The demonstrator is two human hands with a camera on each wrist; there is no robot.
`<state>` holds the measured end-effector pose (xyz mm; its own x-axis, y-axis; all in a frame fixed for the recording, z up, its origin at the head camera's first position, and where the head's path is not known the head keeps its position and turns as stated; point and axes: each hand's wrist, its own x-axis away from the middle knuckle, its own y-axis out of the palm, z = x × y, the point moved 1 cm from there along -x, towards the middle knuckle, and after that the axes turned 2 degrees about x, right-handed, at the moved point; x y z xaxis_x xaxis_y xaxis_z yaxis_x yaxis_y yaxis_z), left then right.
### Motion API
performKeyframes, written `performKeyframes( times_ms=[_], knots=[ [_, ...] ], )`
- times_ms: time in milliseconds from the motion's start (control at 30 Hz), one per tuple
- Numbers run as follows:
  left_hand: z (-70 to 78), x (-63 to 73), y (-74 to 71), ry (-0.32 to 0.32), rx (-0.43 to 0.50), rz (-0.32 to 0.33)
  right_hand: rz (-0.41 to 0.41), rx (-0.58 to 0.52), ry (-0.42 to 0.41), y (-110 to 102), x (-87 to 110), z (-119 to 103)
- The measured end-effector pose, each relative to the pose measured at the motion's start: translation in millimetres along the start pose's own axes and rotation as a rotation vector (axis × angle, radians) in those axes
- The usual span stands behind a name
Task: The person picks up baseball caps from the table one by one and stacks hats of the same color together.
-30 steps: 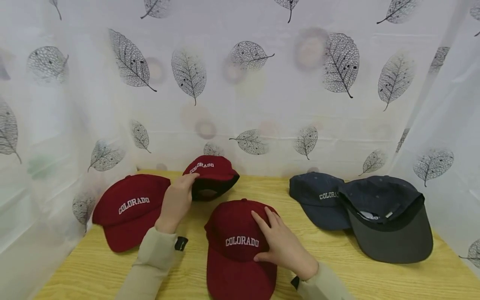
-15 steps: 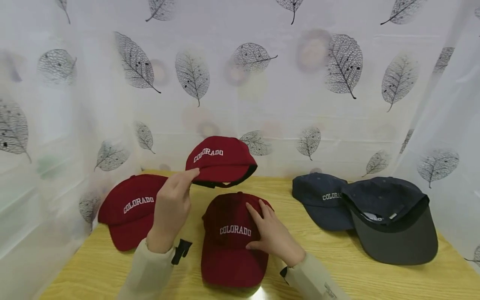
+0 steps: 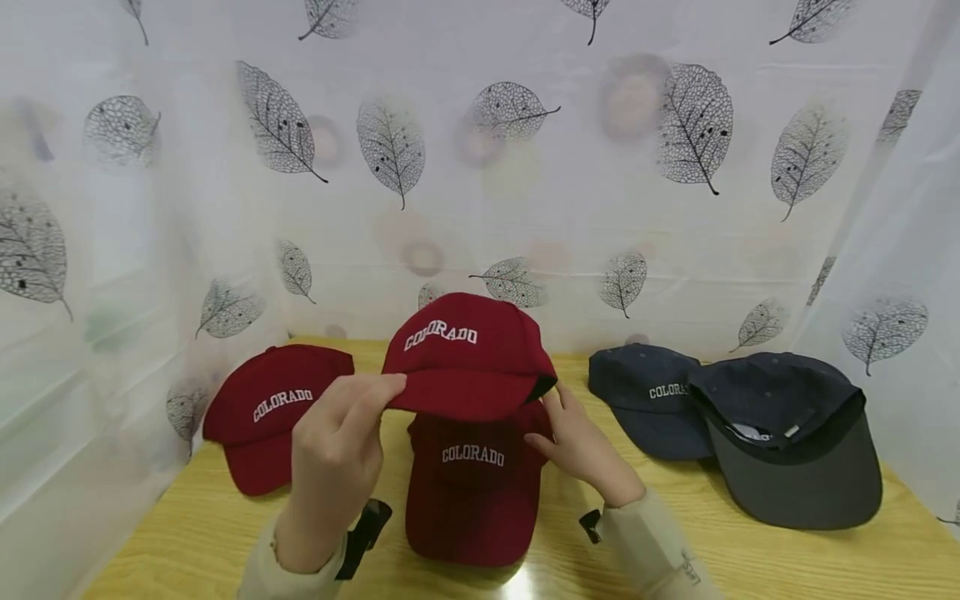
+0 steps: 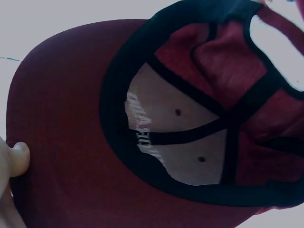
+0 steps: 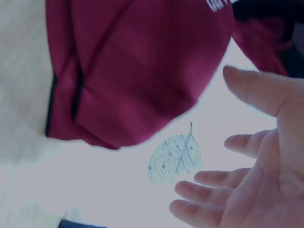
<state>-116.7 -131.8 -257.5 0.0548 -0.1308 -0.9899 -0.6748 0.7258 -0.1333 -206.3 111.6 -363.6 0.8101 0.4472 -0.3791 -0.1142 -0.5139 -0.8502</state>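
My left hand [image 3: 333,458] pinches the brim edge of a dark red baseball cap [image 3: 465,358] with white COLORADO lettering, holding it in the air. In the left wrist view the thumb [image 4: 19,159] lies on the brim's underside, and the held cap's inside [image 4: 180,118] shows dark bands. Below and partly behind it, another red cap [image 3: 472,500] sits on the table, its crown top hidden. My right hand [image 3: 585,446] is at that lower cap's right side with straight, spread fingers. The right wrist view shows this palm [image 5: 266,175] apart from the red cloth [image 5: 142,71].
A third red cap [image 3: 277,408] lies at the left of the wooden table [image 3: 195,533]. On the right, a navy cap [image 3: 645,400] is partly covered by another navy cap [image 3: 787,442], tipped so its inside shows. A leaf-print curtain [image 3: 525,200] encloses the back and sides.
My left hand has lifted the red cap off the back of the table and brought it right, over the middle cap. The right hand has slid from that cap's crown towards its right side.
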Motion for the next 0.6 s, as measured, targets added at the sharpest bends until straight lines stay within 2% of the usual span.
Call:
performKeyframes(
  times_ms=[133,233,367,600],
  knots=[
    [6.2,-2.2,-0.8,0.038,-0.024,0.006,0.045,0.03,-0.015,-9.3,-0.7,2.2],
    [8.8,-1.9,0.5,0.064,-0.037,-0.011,0.047,0.044,0.008,-13.9,-0.9,3.1],
    [11.2,3.5,8.2,0.07,-0.026,-0.094,0.029,0.034,0.053,-18.6,-0.6,3.8],
    [10.3,27.3,31.1,0.075,-0.005,-0.307,-0.016,0.008,0.148,-26.5,0.4,6.4]
  ],
)
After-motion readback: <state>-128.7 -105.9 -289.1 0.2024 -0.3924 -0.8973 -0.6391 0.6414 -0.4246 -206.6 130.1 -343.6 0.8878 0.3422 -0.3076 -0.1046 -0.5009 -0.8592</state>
